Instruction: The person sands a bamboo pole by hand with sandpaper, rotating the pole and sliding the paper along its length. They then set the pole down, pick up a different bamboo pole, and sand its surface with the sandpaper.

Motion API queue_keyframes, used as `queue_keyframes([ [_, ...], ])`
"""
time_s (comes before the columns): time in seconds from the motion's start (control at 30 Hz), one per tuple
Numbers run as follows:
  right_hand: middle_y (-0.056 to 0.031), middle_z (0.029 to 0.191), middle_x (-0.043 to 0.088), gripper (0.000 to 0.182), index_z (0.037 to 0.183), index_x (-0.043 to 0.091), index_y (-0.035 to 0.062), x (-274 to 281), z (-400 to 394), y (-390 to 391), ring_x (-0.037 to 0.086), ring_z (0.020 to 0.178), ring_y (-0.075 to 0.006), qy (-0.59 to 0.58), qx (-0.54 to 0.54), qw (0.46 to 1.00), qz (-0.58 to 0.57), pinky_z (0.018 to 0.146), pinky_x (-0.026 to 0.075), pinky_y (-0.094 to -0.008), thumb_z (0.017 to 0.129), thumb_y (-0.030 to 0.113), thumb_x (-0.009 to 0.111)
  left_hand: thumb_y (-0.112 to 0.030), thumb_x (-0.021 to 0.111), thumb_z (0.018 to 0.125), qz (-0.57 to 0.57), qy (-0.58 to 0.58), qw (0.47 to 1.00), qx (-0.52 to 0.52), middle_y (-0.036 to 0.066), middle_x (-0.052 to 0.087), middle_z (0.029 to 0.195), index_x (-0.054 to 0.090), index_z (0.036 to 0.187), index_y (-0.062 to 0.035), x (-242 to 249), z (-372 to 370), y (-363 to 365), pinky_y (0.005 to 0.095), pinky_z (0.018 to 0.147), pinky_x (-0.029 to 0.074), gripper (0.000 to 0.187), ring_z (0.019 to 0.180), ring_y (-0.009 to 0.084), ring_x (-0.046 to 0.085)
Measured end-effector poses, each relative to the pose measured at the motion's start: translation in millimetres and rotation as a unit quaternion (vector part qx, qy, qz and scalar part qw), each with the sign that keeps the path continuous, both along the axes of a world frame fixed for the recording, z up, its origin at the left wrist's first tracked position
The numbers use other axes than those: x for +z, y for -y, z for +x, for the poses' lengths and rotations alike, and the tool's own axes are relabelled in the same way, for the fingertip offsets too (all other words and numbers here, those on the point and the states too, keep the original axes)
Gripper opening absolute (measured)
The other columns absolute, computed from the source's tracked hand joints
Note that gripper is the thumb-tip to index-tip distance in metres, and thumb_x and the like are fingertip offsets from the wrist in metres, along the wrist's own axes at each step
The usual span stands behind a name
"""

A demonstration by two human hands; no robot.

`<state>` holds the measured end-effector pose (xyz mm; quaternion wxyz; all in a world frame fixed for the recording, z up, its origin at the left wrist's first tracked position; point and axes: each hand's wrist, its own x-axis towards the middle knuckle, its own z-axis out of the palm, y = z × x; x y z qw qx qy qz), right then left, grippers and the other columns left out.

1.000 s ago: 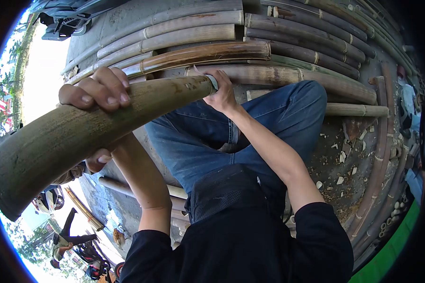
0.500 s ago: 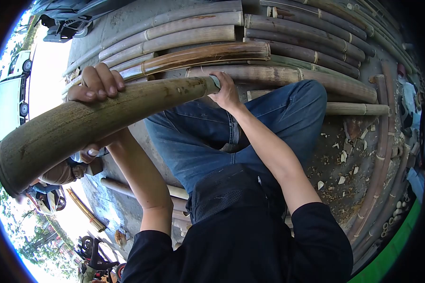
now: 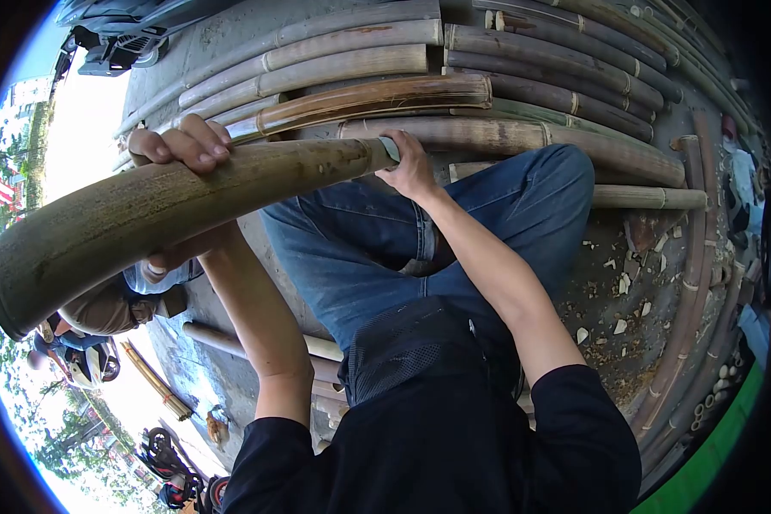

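Note:
A thick bamboo pole (image 3: 146,214) is held up across the left of the head view, its near end looming large at the left edge. My left hand (image 3: 184,147) grips it from below, with the fingers curled over the top and part of the palm hidden behind it. At the pole's far, narrower end my right hand (image 3: 409,164) is closed around the tip. A pale grey-green patch (image 3: 391,149) shows there beside the fingers; whether it is the pole's cut end or a separate piece I cannot make out.
Several bamboo poles (image 3: 343,70) lie in rows in front of my crossed legs (image 3: 505,206). Wood chips (image 3: 623,283) litter the floor at right, near more long poles (image 3: 690,291). Another person (image 3: 111,304) sits at left, partly behind the pole. Parked motorcycles (image 3: 176,471) stand at lower left.
The pole's near end has risen slightly and the pole seems to have turned a little. The fingers of my left hand have shifted on it. A passing white vehicle has left the view.

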<state>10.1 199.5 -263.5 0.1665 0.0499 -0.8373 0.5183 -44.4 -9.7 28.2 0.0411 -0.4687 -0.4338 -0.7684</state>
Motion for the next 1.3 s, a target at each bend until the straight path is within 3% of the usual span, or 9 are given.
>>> queue_keyframes([
  [0.1, -0.0143, 0.113, 0.068, 0.060, 0.122, 0.060, 0.0091, -3, 3, 2, 0.065, 0.110, -0.0374, 0.001, -0.018, 1.000, 0.015, 0.098, 0.051, -0.0488, 0.069, 0.010, 0.088, -0.045, 0.082, 0.078, -0.024, 0.062, 0.989, 0.135, 0.017, 0.067, 0.100, 0.043, 0.134, 0.0000, 10, 28, -24, 0.0427, 0.094, 0.053, 0.082, 0.096, 0.0299, 0.067],
  [0.17, -0.0137, 0.116, 0.066, 0.060, 0.123, 0.058, 0.0085, 1, 4, 15, 0.063, 0.112, -0.0382, -0.041, -0.074, 0.996, 0.010, 0.098, 0.049, -0.0495, 0.069, 0.004, 0.084, -0.028, 0.072, 0.084, -0.011, 0.113, 0.899, 0.423, 0.019, 0.067, 0.105, 0.041, 0.136, 0.0014, 7, 44, -49, 0.0491, 0.100, 0.053, 0.067, 0.103, 0.0352, 0.068],
  [0.27, -0.0151, 0.114, 0.067, 0.060, 0.123, 0.057, 0.0065, 15, -1, 14, 0.063, 0.108, -0.0393, -0.107, -0.148, 0.982, 0.038, 0.095, 0.050, -0.0492, 0.069, 0.002, 0.084, -0.020, 0.061, 0.091, -0.033, 0.095, 0.886, 0.452, 0.017, 0.064, 0.116, 0.045, 0.141, -0.0022, 5, 63, -42, 0.0564, 0.108, 0.048, 0.056, 0.112, 0.0358, 0.065],
  [0.3, -0.0140, 0.113, 0.066, 0.063, 0.124, 0.057, 0.0081, 23, -4, 11, 0.063, 0.108, -0.0387, -0.119, -0.152, 0.981, 0.019, 0.094, 0.050, -0.0488, 0.068, 0.000, 0.083, -0.015, 0.064, 0.082, 0.023, 0.069, 0.926, 0.371, 0.023, 0.065, 0.115, 0.042, 0.140, 0.0031, 10, 60, -36, 0.0522, 0.099, 0.056, 0.065, 0.104, 0.0366, 0.070],
  [0.47, -0.0131, 0.113, 0.067, 0.061, 0.122, 0.059, 0.0098, 37, -17, -3, 0.064, 0.108, -0.0375, -0.091, -0.074, 0.993, 0.000, 0.093, 0.052, -0.0465, 0.068, 0.003, 0.086, -0.017, 0.063, 0.082, -0.034, 0.022, 0.962, 0.270, 0.019, 0.064, 0.120, 0.045, 0.143, -0.0009, 6, 39, -37, 0.0540, 0.101, 0.049, 0.065, 0.108, 0.0368, 0.065],
  [0.57, -0.0118, 0.114, 0.068, 0.063, 0.121, 0.060, 0.0104, 25, -13, -13, 0.065, 0.108, -0.0364, -0.037, -0.012, 0.999, -0.027, 0.095, 0.052, -0.0483, 0.066, 0.007, 0.089, -0.010, 0.081, 0.077, -0.040, 0.048, 0.961, 0.268, 0.018, 0.066, 0.114, 0.046, 0.140, 0.0000, -1, 33, -49, 0.0515, 0.095, 0.058, 0.073, 0.100, 0.0344, 0.071],
  [0.67, -0.0115, 0.112, 0.069, 0.065, 0.122, 0.061, 0.0106, 6, -13, -19, 0.066, 0.107, -0.0363, -0.009, -0.001, 1.000, -0.022, 0.094, 0.053, -0.0479, 0.064, 0.009, 0.091, -0.019, 0.065, 0.079, -0.061, -0.012, 0.981, 0.185, 0.023, 0.064, 0.118, 0.043, 0.144, 0.0039, -7, 23, -43, 0.0548, 0.101, 0.049, 0.073, 0.108, 0.0385, 0.065],
  [0.97, -0.0170, 0.117, 0.064, 0.066, 0.131, 0.054, 0.0056, 104, -5, 16, 0.063, 0.106, -0.0391, -0.183, -0.006, 0.980, -0.082, 0.093, 0.052, -0.0487, 0.074, 0.014, 0.086, -0.025, 0.063, 0.079, -0.061, 0.002, 0.984, 0.167, 0.025, 0.063, 0.119, 0.043, 0.143, 0.0041, -9, 15, -42, 0.0565, 0.104, 0.048, 0.073, 0.110, 0.0410, 0.065],
  [1.3, -0.0199, 0.125, 0.055, 0.069, 0.139, 0.045, 0.0038, 31, -11, -2, 0.056, 0.112, -0.0408, -0.123, 0.030, 0.992, -0.001, 0.100, 0.045, -0.0521, 0.086, 0.029, 0.080, -0.027, 0.064, 0.078, -0.037, 0.024, 0.984, 0.175, 0.024, 0.064, 0.119, 0.044, 0.142, 0.0042, -14, 8, -24, 0.0556, 0.106, 0.045, 0.074, 0.110, 0.0416, 0.065],
])
